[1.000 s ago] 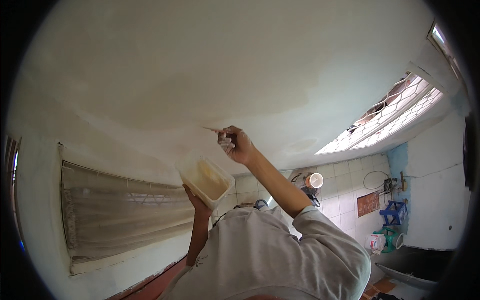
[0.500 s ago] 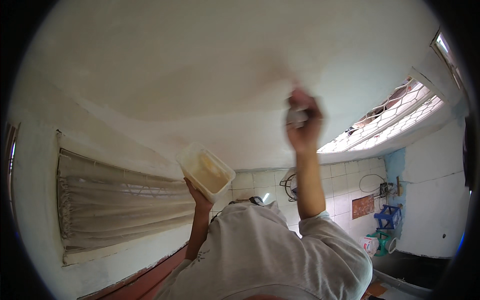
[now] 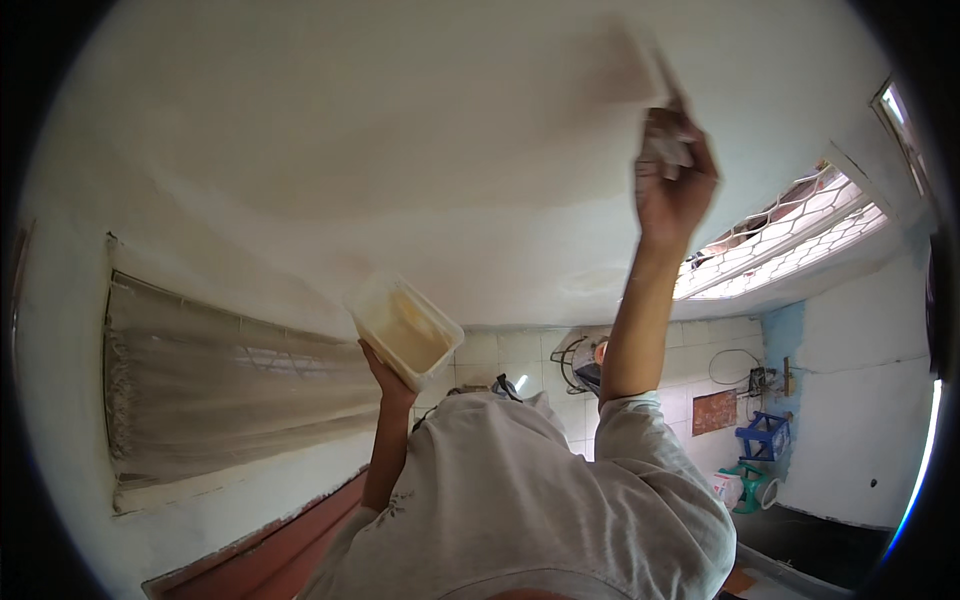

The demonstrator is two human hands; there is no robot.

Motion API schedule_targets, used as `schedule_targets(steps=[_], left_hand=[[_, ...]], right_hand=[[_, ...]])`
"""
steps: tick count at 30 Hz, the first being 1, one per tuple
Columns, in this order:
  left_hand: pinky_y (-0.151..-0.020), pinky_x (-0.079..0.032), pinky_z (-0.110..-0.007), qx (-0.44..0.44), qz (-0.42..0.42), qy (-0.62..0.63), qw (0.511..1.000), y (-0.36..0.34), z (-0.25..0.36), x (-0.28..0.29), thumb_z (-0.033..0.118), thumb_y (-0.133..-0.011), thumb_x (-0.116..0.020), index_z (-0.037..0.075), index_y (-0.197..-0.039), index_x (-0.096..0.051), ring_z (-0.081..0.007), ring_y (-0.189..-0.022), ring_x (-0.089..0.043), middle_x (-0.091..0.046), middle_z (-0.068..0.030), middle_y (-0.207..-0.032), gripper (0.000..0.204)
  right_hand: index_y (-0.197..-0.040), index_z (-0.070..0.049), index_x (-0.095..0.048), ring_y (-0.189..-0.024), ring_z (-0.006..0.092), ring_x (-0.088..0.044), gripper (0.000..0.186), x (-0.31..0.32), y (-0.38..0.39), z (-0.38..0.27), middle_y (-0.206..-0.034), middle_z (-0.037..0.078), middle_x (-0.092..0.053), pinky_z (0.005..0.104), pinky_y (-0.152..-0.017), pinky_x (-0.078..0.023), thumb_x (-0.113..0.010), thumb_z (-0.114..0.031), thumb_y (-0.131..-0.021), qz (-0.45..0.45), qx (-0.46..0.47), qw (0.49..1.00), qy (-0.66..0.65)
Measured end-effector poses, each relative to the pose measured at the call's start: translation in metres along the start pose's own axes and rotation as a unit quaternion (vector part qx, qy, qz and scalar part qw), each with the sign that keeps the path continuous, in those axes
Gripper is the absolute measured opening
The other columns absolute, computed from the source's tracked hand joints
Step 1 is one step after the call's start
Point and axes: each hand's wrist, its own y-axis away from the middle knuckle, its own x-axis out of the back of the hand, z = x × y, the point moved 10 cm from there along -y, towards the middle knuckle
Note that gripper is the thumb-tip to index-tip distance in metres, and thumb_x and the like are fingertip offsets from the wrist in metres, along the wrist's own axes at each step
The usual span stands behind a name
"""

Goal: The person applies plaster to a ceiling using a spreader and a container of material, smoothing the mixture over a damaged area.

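Observation:
My left hand (image 3: 388, 372) grips a translucent white plastic tub (image 3: 405, 330) from below and the side. The tub is rectangular and tilted, with pale beige material inside. My right hand (image 3: 675, 180) is raised high against the pale wall surface (image 3: 420, 130), closed round a thin flat tool (image 3: 665, 80). Motion smears this tool, so its exact kind cannot be made out; its end lies at or close to the wall, beside a shadow. Something whitish shows between the right fingers.
A beige curtain (image 3: 240, 385) hangs at the left. To the right is a window with a white grille (image 3: 785, 235). Farther down stand a blue plastic stool (image 3: 765, 437), a green item (image 3: 750, 487) and a metal-framed stand (image 3: 580, 365) on the tiled floor.
My right hand has moved up and to the right along the wall with the flat tool. My left hand keeps the tub in nearly the same place.

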Motion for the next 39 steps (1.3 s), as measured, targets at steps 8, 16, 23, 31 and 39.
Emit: schedule_targets(steps=[8, 16, 23, 31, 39], left_hand=[[-0.109, -0.045, -0.044, -0.023, -0.006, 0.013, 1.000, 0.008, 0.009, 0.009, 0.074, -0.098, -0.035, 0.020, -0.153, -0.038, -0.0255, -0.132, -0.051, -0.048, -0.0044, -0.148, 0.076], [-0.107, -0.046, -0.047, -0.016, 0.022, 0.037, 0.999, 0.012, 0.011, 0.013, 0.073, -0.098, -0.036, 0.020, -0.147, -0.046, -0.0251, -0.127, -0.055, -0.055, -0.0018, -0.141, 0.073], [-0.107, -0.046, -0.043, -0.020, 0.034, 0.010, 0.999, 0.011, 0.008, 0.024, 0.074, -0.099, -0.033, 0.022, -0.150, -0.041, -0.0238, -0.131, -0.051, -0.050, -0.0023, -0.146, 0.074], [-0.111, -0.042, -0.044, -0.009, 0.028, -0.003, 1.000, -0.010, 0.006, 0.020, 0.075, -0.098, -0.034, 0.021, -0.152, -0.039, -0.0250, -0.134, -0.048, -0.047, -0.0031, -0.149, 0.077], [-0.112, -0.042, -0.044, 0.025, -0.028, 0.001, 0.999, -0.017, -0.006, -0.007, 0.078, -0.095, -0.035, 0.021, -0.154, -0.037, -0.0263, -0.135, -0.047, -0.045, -0.0034, -0.151, 0.081]], right_hand=[[-0.116, 0.008, -0.062, -0.060, 0.0081, -0.047, 0.031, 0.238, 0.130, 0.136, -0.103, 0.012, -0.066, 0.0186, -0.047, -0.039, -0.049, -0.015, -0.100, 0.265, -0.220, 0.915, 0.210], [-0.115, 0.009, -0.059, -0.056, 0.0093, -0.040, 0.031, 0.249, 0.067, 0.105, -0.078, 0.006, -0.055, 0.0219, -0.046, -0.035, -0.046, -0.016, -0.102, 0.326, -0.128, 0.908, 0.229], [-0.127, 0.017, -0.052, -0.058, 0.0088, -0.036, 0.038, 0.051, 0.035, 0.044, -0.084, 0.008, -0.053, 0.0219, -0.043, -0.031, -0.043, -0.004, -0.096, 0.111, -0.003, 0.983, 0.145], [-0.109, 0.013, -0.058, -0.057, 0.0095, -0.046, 0.028, 0.295, 0.121, 0.136, -0.081, 0.008, -0.059, 0.0182, -0.041, -0.033, -0.049, -0.009, -0.093, 0.364, -0.285, 0.882, 0.088], [-0.141, 0.008, -0.043, -0.070, 0.0103, -0.056, 0.042, -0.027, -0.041, -0.031, -0.099, 0.012, -0.060, 0.0228, -0.050, -0.035, -0.040, -0.013, -0.104, 0.087, -0.143, 0.986, -0.020]])
